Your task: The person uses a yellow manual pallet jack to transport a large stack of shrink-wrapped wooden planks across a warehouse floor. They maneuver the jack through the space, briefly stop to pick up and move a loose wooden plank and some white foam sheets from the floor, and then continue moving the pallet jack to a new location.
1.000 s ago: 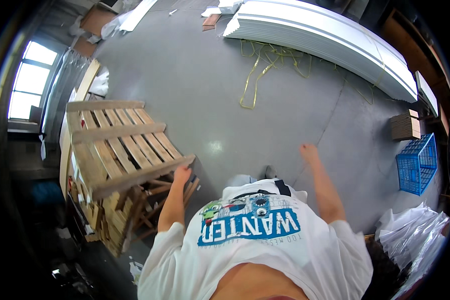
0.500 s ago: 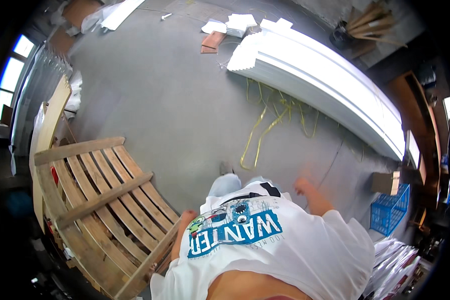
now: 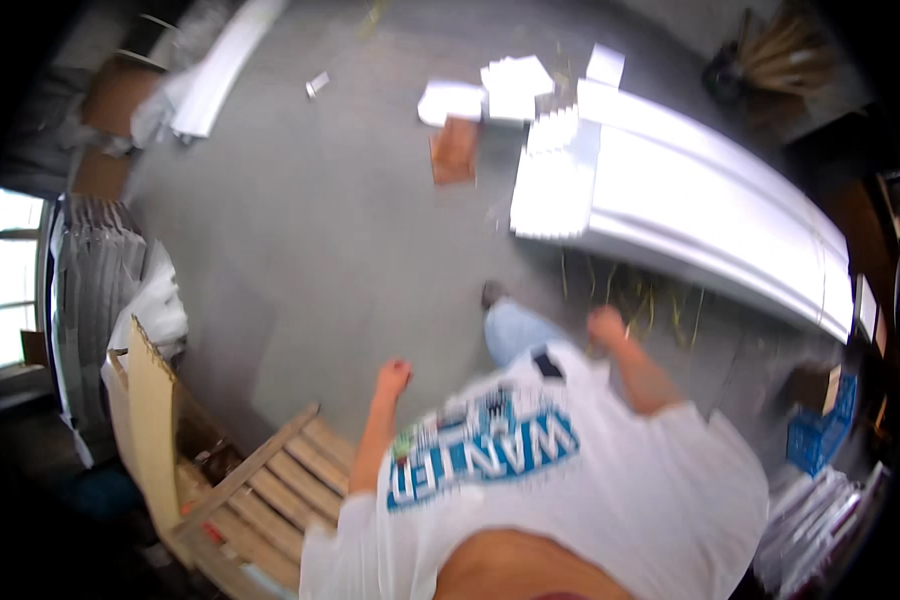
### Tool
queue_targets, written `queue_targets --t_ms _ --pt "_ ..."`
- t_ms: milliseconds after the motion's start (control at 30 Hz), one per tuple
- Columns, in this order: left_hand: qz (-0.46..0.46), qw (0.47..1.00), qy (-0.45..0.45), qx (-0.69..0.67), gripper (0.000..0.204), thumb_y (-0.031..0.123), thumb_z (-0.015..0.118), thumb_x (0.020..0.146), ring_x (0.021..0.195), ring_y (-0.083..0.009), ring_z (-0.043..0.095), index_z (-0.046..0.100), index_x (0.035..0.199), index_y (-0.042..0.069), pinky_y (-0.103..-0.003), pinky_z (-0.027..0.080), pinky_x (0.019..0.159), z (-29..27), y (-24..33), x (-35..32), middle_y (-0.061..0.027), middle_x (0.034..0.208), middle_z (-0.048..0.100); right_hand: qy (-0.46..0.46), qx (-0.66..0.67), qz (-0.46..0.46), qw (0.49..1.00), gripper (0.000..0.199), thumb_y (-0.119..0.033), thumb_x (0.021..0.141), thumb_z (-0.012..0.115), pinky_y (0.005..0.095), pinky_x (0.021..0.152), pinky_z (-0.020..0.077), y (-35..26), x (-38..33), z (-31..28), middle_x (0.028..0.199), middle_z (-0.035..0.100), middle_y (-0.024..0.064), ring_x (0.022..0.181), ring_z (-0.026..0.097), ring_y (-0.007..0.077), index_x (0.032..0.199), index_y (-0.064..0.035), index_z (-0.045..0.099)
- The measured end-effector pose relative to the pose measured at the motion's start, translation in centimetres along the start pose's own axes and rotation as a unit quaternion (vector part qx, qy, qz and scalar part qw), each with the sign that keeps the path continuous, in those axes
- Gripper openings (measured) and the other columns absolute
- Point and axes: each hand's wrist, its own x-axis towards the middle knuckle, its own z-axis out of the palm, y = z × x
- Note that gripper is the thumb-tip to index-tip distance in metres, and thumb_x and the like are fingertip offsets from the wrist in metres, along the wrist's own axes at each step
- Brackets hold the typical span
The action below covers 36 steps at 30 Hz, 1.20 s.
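Note:
My left hand (image 3: 394, 377) hangs in front of my body on the left, its fingers curled into a loose fist with nothing showing in it. It is above the floor, just beyond the wooden pallet (image 3: 288, 477). My right hand (image 3: 606, 325) is out in front on the right, slightly blurred and also curled, with no object visible in it. A long stack of white lengths (image 3: 710, 205) lies beyond it, apart from the hand. One leg in light blue trousers (image 3: 518, 333) is stepping forward.
White sheets (image 3: 515, 88) and a reddish-brown flat piece (image 3: 455, 152) lie by the stack's near end. A small white object (image 3: 317, 84) lies farther left. A blue crate (image 3: 815, 438) holding a cardboard box (image 3: 813, 388) stands at right. A pale board (image 3: 153, 430) stands beside the pallet.
My view has moved forward, so the pallet sits lower and the white stack's end is nearer. My left hand has swung forward, away from the pallet. My right hand is also farther forward.

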Motion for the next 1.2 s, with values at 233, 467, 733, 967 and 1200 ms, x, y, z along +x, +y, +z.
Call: queue_targets --t_ms 233,467,733,967,1200 --pt "-0.123 0.984 -0.028 -0.129 0.029 0.021 0.062 0.079 0.069 -0.0218 0.066 0.064 0.097 -0.002 -0.035 0.053 0.068 -10.1 9.3 16.7 -0.0135 0.084 0.069 -0.080 0.365 0.157 0.914 0.022 -0.019 0.082 0.056 0.0291 0.063 0.0513 -19.8 23.8 -18.7 0.073 0.067 0.0072 0.061 0.064 0.0147 0.089 -0.0019 0.067" --pt "0.061 0.984 -0.104 0.133 0.034 0.025 0.060 0.081 0.082 -0.0305 0.066 0.062 0.104 0.000 -0.041 0.052 0.074 -13.8 10.8 46.3 -0.0176 0.088 0.068 -0.019 0.437 0.305 0.846 0.023 -0.019 0.085 0.059 0.0273 0.062 0.0510 -24.5 38.7 -12.5 0.077 0.067 0.0068 0.065 0.064 0.0133 0.095 0.0012 0.066" --pt "0.050 0.970 -0.235 0.032 0.055 0.029 0.064 0.085 0.103 -0.0267 0.064 0.051 0.129 0.000 -0.036 0.050 0.087 -9.4 20.1 60.5 -0.0186 0.120 0.061 -0.031 0.309 0.322 0.894 0.029 -0.023 0.081 0.060 0.0354 0.080 0.0506 -27.2 52.7 3.4 0.094 0.068 0.0128 0.088 0.065 0.0266 0.101 -0.0032 0.066" --pt "0.053 0.971 -0.224 0.061 0.076 0.033 0.066 0.083 0.120 -0.0369 0.051 0.033 0.142 -0.001 -0.042 0.042 0.101 6.8 21.2 75.7 -0.0255 0.136 0.046 -0.070 0.258 0.271 0.925 0.064 -0.029 0.080 0.061 0.0419 0.099 0.0428 -23.7 73.9 12.7 0.124 0.055 0.0258 0.116 0.052 0.0389 0.134 -0.0001 0.044" --pt "0.125 0.979 -0.149 0.054 0.077 0.028 0.065 0.084 0.129 -0.0413 0.037 0.027 0.139 -0.008 -0.043 0.033 0.108 16.6 21.4 85.0 -0.0285 0.139 0.038 -0.007 0.233 0.311 0.921 0.069 -0.026 0.078 0.064 0.0411 0.100 0.0428 -17.2 81.6 19.2 0.122 0.056 0.0272 0.116 0.053 0.0379 0.134 0.0055 0.041"
